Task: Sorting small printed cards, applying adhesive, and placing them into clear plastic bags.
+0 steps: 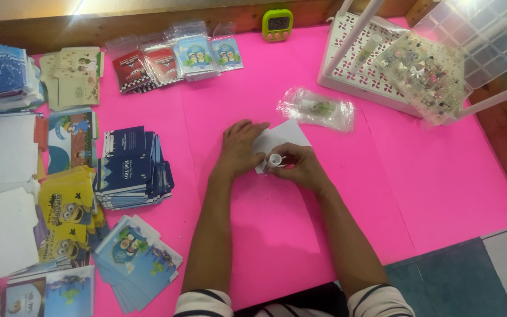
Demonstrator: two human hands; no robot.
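My left hand (239,149) lies flat with fingers together on the left part of a white card (283,136) on the pink table. My right hand (300,167) pinches a small white round-topped tube (274,159) against the card's near edge. Both hands meet at the middle of the table. Just beyond the card lies a clear plastic bag (318,109) with a small bottle inside.
Stacks of printed cards and flat boxes fill the left side: dark blue ones (130,167), yellow ones (66,205), light blue ones (133,255). Small packets (174,58) lie at the back. A green timer (277,24) stands behind. A white basket (359,70) and clear compartment box (426,73) sit at the back right.
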